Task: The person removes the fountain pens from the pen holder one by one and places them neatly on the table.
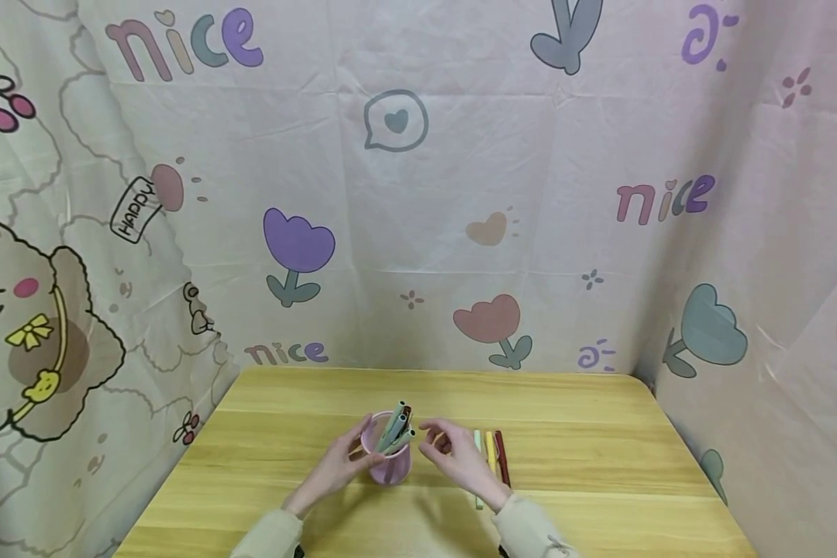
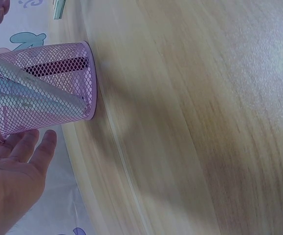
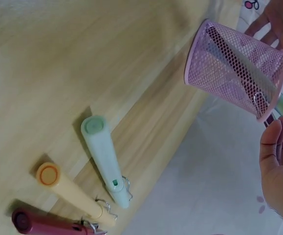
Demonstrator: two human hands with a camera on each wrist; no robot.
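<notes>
A pink mesh pen holder (image 1: 390, 471) stands on the table, and my left hand (image 1: 336, 463) holds it at the rim, thumb on the near side and fingers round the far side. Several light green pens (image 1: 394, 428) and a dark red one lean inside it, their ends rising above the rim. Just right of the rim is my right hand (image 1: 458, 457), its fingers loosely bent with nothing seen between them. In the right wrist view its fingertips (image 3: 273, 128) come close to the holder's rim and the pen ends.
Right of the right hand, a light green pen (image 3: 104, 159), a yellow pen (image 3: 73, 193) and a dark red pen (image 3: 48, 224) with metal clips lie side by side on the wooden table (image 1: 600, 449). A printed cloth (image 1: 418, 232) hangs behind the table and along its sides.
</notes>
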